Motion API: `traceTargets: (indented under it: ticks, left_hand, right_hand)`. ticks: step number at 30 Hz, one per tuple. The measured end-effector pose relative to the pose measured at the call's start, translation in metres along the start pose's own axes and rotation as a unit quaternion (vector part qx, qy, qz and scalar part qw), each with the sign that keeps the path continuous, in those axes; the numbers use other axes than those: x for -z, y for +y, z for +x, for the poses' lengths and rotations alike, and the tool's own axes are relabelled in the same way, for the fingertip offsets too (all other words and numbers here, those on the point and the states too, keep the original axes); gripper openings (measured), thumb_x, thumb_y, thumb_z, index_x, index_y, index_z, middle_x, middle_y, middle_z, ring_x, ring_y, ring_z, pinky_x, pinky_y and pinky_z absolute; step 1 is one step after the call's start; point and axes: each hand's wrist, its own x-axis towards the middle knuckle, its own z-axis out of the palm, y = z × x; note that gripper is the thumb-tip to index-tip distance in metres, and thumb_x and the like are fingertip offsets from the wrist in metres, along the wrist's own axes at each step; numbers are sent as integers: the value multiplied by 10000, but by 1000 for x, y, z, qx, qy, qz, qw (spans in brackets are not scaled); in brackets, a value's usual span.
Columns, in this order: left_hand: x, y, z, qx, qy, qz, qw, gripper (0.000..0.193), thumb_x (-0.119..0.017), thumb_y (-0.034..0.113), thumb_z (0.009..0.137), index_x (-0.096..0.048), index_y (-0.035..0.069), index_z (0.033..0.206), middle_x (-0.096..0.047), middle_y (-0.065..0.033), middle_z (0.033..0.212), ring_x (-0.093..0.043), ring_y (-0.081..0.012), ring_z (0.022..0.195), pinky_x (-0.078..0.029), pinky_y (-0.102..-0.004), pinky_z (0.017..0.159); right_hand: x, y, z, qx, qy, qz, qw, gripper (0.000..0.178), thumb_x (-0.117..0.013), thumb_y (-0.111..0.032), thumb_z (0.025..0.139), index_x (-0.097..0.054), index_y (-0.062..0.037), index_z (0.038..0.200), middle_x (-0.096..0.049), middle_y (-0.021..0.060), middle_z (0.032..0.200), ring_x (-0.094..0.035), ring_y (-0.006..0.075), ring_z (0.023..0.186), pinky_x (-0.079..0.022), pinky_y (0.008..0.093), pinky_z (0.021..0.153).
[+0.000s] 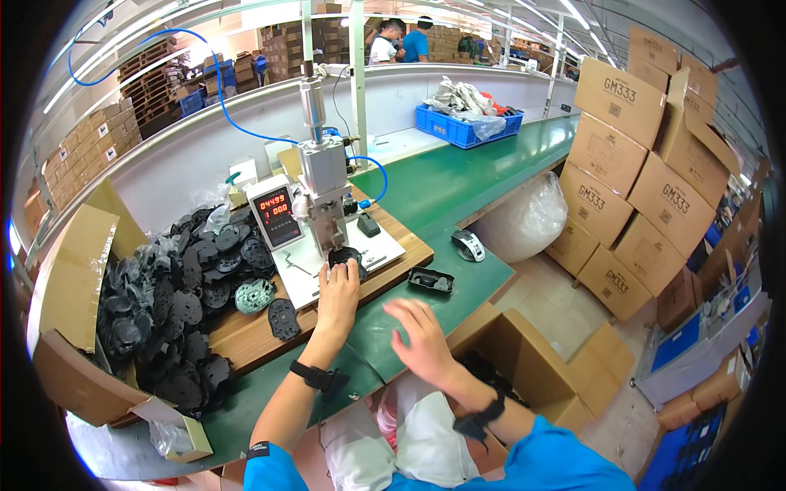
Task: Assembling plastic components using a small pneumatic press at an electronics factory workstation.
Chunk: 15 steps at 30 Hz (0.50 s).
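Note:
My left hand (pixel 337 295) reaches to the small pneumatic press (pixel 326 176), its fingers on a black rounded plastic shell (pixel 347 260) beneath the press head. Part of that shell is hidden by the fingers and the press. My right hand (pixel 419 334) hovers over the green bench edge with its fingers apart, holding nothing. Ahead of it lies a black oblong tray-like part (pixel 431 281). On the wooden board, left of my left hand, are a flat black plastic plate (pixel 283 319) and a grey-green round one (pixel 255 296).
A carton (pixel 74 278) spills a heap of black plastic parts (pixel 180 303) at left. A display box (pixel 277 214) stands beside the press. A computer mouse (pixel 467 245) sits right. Below is an open carton (pixel 532 352). Farther off are a blue crate (pixel 468 131) and stacked cartons (pixel 614 188).

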Motion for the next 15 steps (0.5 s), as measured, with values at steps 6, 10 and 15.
traceTargets:
  ticks: [6,10,15]
  left_hand:
    - [-9,3,2,27,40,-94,994,561,-581,-4,900,-421,-76,1432,-682,-182,1121,-659,-309,1169,-406,-481,1137]
    - [-1,-9,5,27,28,-178,983,740,-594,-28,867,-312,-51,1550,-659,-207,1184,-619,-353,1208,-383,-520,1155]
    - [17,-15,-32,46,82,-239,966,769,-655,-23,835,-373,-17,1551,-449,-291,1455,-494,-429,1337,-398,-490,1148]
  right_hand:
    - [-84,55,68,60,-61,-50,995,676,-662,18,776,-513,25,1436,-554,198,1454,-508,380,1362,-439,490,1101]
    - [-102,61,94,53,-71,-76,993,275,-673,-50,802,-639,-17,1073,-698,158,1024,-669,368,1018,-552,488,854]
    - [-102,59,102,41,-71,-99,992,261,-712,-1,771,-680,-46,1026,-679,119,998,-667,348,1009,-569,470,854]
